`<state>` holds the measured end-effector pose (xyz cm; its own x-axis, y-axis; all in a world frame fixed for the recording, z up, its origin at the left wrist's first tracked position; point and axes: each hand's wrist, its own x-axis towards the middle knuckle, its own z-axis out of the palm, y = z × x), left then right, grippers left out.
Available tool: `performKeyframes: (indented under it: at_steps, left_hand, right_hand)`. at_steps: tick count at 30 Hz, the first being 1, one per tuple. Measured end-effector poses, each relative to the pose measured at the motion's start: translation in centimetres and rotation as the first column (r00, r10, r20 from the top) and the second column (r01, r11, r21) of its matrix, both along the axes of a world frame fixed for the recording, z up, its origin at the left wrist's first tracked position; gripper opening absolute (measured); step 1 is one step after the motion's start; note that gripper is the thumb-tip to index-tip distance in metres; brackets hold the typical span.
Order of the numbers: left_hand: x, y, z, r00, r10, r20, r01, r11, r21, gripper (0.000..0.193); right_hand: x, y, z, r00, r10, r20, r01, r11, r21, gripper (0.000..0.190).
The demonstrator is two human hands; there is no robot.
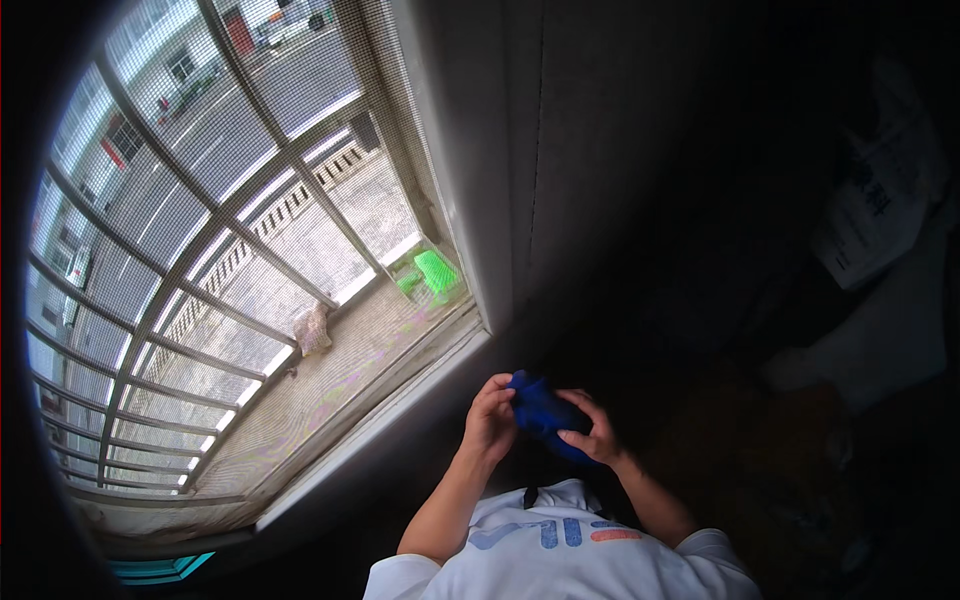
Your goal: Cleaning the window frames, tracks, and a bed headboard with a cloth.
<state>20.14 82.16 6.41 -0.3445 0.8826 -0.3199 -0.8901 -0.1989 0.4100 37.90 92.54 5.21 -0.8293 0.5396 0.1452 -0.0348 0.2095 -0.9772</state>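
Note:
Both of my hands hold a dark blue piece of cloth (544, 412) in front of my chest. My left hand (491, 416) pinches its upper left end between thumb and fingers. On the other side, my right hand (592, 431) grips the cloth with the thumb below and the fingers above. The cloth looks bunched, and its lower end hangs under my right hand. Deep shadow hides its exact shape and what lies beneath it.
To the left is a window with an insect screen and metal bars (217, 217). A green object (435, 274) and a crumpled bag (312, 330) lie on the outer ledge (360, 330). A dark wall panel (517, 150) adjoins the frame. A white printed bag (870, 217) stands at right.

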Motion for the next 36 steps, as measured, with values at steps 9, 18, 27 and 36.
performKeyframes:
  at_steps: [9, 18, 27, 36]
  left_hand:
    - [-1.4, -4.8, 0.5, 0.975, 0.186, -0.122, -0.191, 0.981, -0.031, 0.019]
    - [-1.6, -5.8, 2.8, 0.090, -0.047, -0.995, -0.666, 0.740, -0.095, 0.039]
    - [-2.4, -2.4, 3.3, -0.271, -0.454, -0.848, -0.737, 0.665, -0.120, 0.048]
    - [-1.9, 0.0, 2.5, -0.286, -0.506, -0.814, -0.736, 0.660, -0.152, 0.048]
  right_hand:
    - [-3.7, -2.7, 2.0, 0.996, 0.008, 0.088, -0.030, 0.968, 0.250, 0.057]
    - [-7.9, -4.8, 1.1, 0.969, 0.245, 0.037, -0.220, 0.919, -0.327, 0.059]
    - [-8.8, -3.5, -0.2, 0.981, 0.193, 0.026, -0.171, 0.917, -0.361, 0.060]
    - [-8.4, -2.2, -1.2, 0.994, 0.097, 0.059, -0.076, 0.954, -0.290, 0.061]
